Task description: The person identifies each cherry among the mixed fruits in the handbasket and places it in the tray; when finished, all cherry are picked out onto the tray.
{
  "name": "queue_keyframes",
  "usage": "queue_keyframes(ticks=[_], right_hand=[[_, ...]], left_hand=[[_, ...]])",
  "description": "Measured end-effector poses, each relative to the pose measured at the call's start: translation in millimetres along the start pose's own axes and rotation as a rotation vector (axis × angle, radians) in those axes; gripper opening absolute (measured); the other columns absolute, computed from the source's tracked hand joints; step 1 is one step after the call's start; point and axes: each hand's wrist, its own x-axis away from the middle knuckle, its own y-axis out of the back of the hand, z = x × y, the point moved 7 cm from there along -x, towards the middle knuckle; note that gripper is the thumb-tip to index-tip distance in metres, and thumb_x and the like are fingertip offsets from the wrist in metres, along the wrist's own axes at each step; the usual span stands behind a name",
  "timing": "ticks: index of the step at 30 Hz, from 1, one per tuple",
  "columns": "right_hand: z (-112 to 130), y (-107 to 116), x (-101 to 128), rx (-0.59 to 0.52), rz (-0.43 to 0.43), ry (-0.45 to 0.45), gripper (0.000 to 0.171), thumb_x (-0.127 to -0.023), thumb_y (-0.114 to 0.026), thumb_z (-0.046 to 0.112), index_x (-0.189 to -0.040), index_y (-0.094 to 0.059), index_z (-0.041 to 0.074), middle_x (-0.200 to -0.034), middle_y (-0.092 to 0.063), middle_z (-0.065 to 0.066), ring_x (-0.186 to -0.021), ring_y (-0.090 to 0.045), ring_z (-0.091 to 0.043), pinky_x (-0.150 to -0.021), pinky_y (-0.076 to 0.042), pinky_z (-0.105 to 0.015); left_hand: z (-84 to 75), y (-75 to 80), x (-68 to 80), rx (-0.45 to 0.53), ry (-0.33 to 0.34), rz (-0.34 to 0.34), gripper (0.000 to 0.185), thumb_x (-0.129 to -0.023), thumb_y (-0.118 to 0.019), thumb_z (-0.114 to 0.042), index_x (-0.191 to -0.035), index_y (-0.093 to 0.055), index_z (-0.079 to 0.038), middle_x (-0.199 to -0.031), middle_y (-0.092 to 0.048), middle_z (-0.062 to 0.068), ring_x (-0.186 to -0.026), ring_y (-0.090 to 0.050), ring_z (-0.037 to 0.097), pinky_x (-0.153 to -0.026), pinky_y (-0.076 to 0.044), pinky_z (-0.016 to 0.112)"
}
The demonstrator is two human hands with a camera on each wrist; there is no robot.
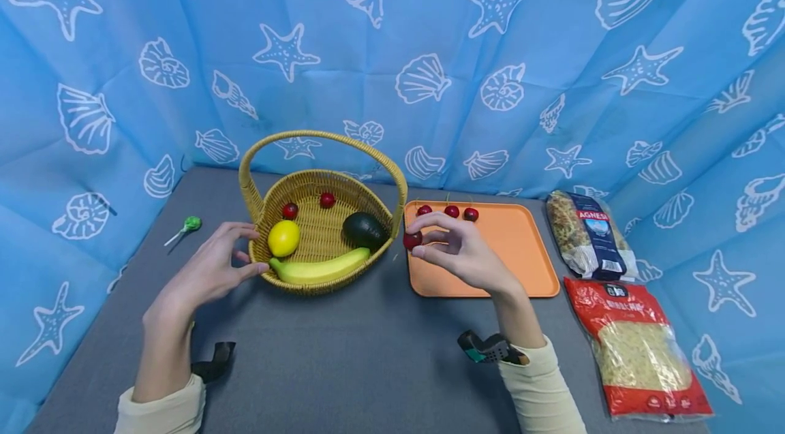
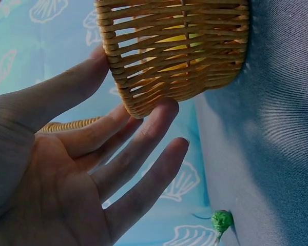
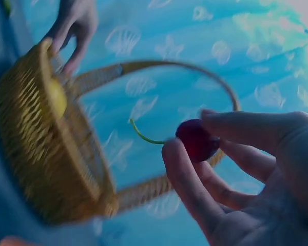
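A wicker basket [image 1: 380, 161] with a tall handle stands on the grey table and holds a lemon [image 1: 284, 238], a banana [image 1: 319, 268], an avocado [image 1: 364, 229] and two cherries [image 1: 327, 199]. My left hand [image 1: 211, 269] rests against the basket's [image 2: 179, 51] left wall with straight fingers [image 2: 143, 138]. My right hand [image 1: 456, 253] pinches a dark red cherry [image 1: 412, 240] by thumb and forefinger, just right of the basket. The cherry [image 3: 196, 139] shows its green stem in the right wrist view. Three more cherries [image 1: 452, 211] lie at the far edge of an orange tray [image 1: 521, 250].
A green lollipop [image 1: 191, 223] lies at the table's left, also visible as the lollipop [image 2: 222, 220] in the left wrist view. Two pasta bags [image 1: 589, 233] [image 1: 640, 345] lie right of the tray. A blue seashell curtain surrounds the table.
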Motion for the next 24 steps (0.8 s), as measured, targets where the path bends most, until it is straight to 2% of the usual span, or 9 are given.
queue_keyframes(ticks=[4,7,10,14,18,24], right_hand=[[-28.7,18.2,13.2,0.003,-0.086,-0.064,0.026,-0.103,-0.069,-0.002,-0.129,-0.067,-0.004,-0.132,-0.066,-0.027,-0.116,-0.075,-0.016,-0.102,-0.063,-0.026],[-54.2,25.5,19.9,0.015,-0.126,-0.148,0.033,-0.102,-0.069,-0.003,-0.134,-0.066,-0.006,-0.136,-0.065,-0.029,-0.118,-0.077,-0.027,-0.099,-0.065,-0.029],[-78.1,29.2,22.7,0.080,-0.160,-0.212,0.039,-0.101,-0.071,-0.002,-0.139,-0.066,-0.005,-0.141,-0.065,-0.028,-0.125,-0.074,-0.040,-0.102,-0.065,-0.034],[-103.1,28.6,19.5,0.146,-0.203,-0.263,0.040,-0.099,-0.075,-0.002,-0.138,-0.068,-0.004,-0.141,-0.068,-0.026,-0.131,-0.071,-0.044,-0.109,-0.061,-0.045],[-121.2,26.1,12.9,0.186,-0.265,-0.316,0.040,-0.097,-0.079,0.001,-0.135,-0.068,-0.002,-0.136,-0.072,-0.025,-0.126,-0.074,-0.040,-0.107,-0.062,-0.047],[-130.6,23.6,7.0,0.351,-0.317,-0.356,0.039,-0.094,-0.085,0.009,-0.129,-0.071,0.001,-0.123,-0.077,-0.021,-0.108,-0.078,-0.033,-0.094,-0.068,-0.042]], left_hand=[[-0.4,-0.4,-0.3,-0.003,0.003,-0.002,0.065,-0.100,-0.081,-0.025,-0.150,-0.053,0.006,-0.161,-0.041,0.030,-0.117,-0.068,0.043,-0.095,-0.061,0.060],[-0.2,-0.1,-0.3,-0.005,0.007,-0.004,0.065,-0.099,-0.082,-0.025,-0.149,-0.053,0.006,-0.160,-0.041,0.030,-0.117,-0.068,0.043,-0.095,-0.061,0.060],[0.0,0.4,0.1,-0.007,0.004,-0.006,0.066,-0.099,-0.082,-0.025,-0.149,-0.053,0.006,-0.160,-0.041,0.030,-0.117,-0.068,0.043,-0.096,-0.060,0.061],[-0.6,1.1,0.8,-0.011,-0.005,-0.011,0.066,-0.099,-0.082,-0.025,-0.149,-0.053,0.007,-0.160,-0.041,0.031,-0.115,-0.069,0.042,-0.097,-0.060,0.062],[-0.9,1.4,1.3,-0.013,-0.006,-0.016,0.066,-0.099,-0.082,-0.025,-0.150,-0.054,0.007,-0.160,-0.041,0.031,-0.115,-0.069,0.042,-0.096,-0.060,0.062],[-1.2,0.8,0.9,-0.013,-0.006,-0.013,0.067,-0.099,-0.082,-0.025,-0.150,-0.053,0.006,-0.160,-0.041,0.031,-0.115,-0.069,0.042,-0.097,-0.060,0.062]])
